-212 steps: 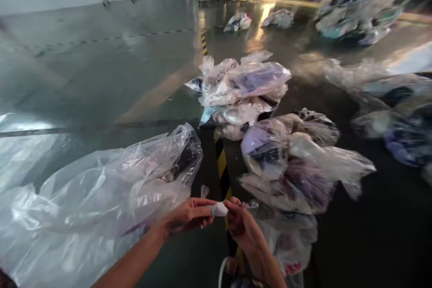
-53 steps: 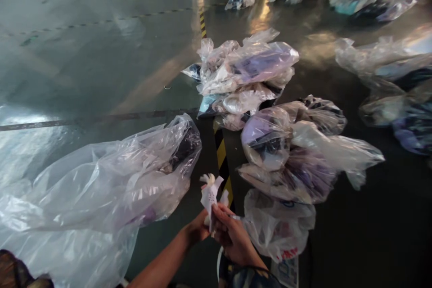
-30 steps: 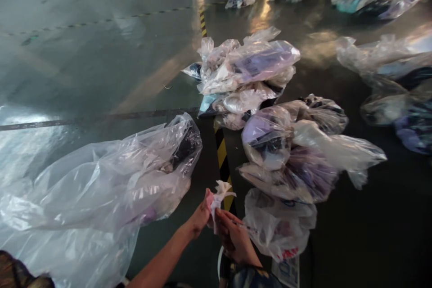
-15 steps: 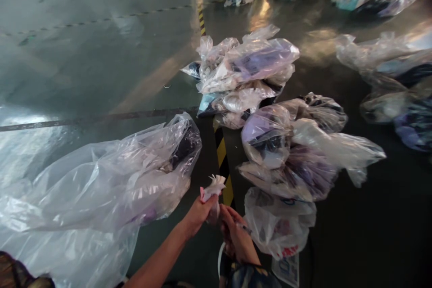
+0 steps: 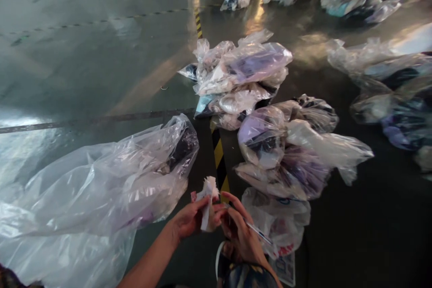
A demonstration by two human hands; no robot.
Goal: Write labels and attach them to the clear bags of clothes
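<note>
In the lower middle of the head view, my left hand (image 5: 189,219) is closed on a small stack of white paper slips (image 5: 209,191). The slips have ragged top edges, and a bit of pink shows at their left side. My right hand (image 5: 240,229) is just to the right, its fingers partly spread beside the slips. A slim pen (image 5: 260,234) rests in that hand and points down to the right. Whether the right fingertips touch the paper is hard to tell.
A large clear plastic bag (image 5: 101,180) lies at left on the dark floor. Filled clear bags (image 5: 243,65) are piled ahead, with more bags (image 5: 286,157) at right and a white carrier bag (image 5: 286,220) near my right hand. Black-and-yellow tape (image 5: 220,162) runs between them.
The paper slips have turned in my left hand and now show a folded white side. My right hand has lifted and spread its fingers, so more of the pen shows. The view has shifted slightly.
</note>
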